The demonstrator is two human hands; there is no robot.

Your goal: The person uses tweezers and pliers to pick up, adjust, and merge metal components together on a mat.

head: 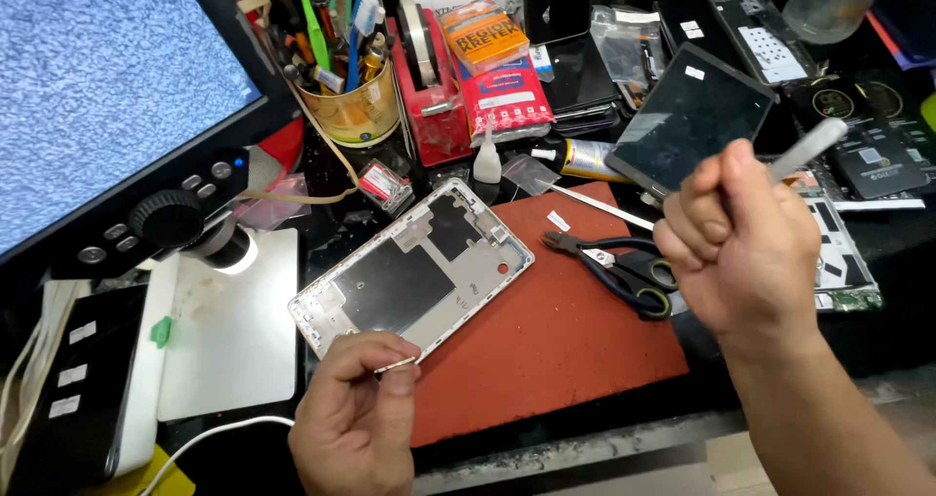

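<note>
The left hand (356, 413), at the bottom centre of the frame, pinches a small thin silver metal strip (395, 365) between thumb and forefinger, the other fingers curled in. Just above it lies a silver-rimmed rectangular metal tablet back frame (414, 272), inner side up and turned at a slant, its lower corner close to the left hand's knuckles. The frame rests partly on a red rubber work mat (556, 330) that covers the middle of the dark tabletop (682, 379).

The right hand (741, 242), at the right of the frame, is clenched in a fist around a slim silver-grey tool handle (809, 150), whose end sticks out toward the upper right; the working tip is hidden inside the fist. Just left of this hand, on the mat, lie black-and-blue handled cutting pliers (624, 267), and beside them a thin white strip (600, 206). Behind the right hand leans a dark glass tablet screen panel (687, 125).

At the upper left is a monitor showing grey-blue static (97, 77), with a black microscope lens and lit ring (219, 242) beneath it over a white base plate (234, 330). Along the top stand a yellow tin full of tools (356, 106), a red tape dispenser (429, 96) and a small white glue bottle (487, 159).
</note>
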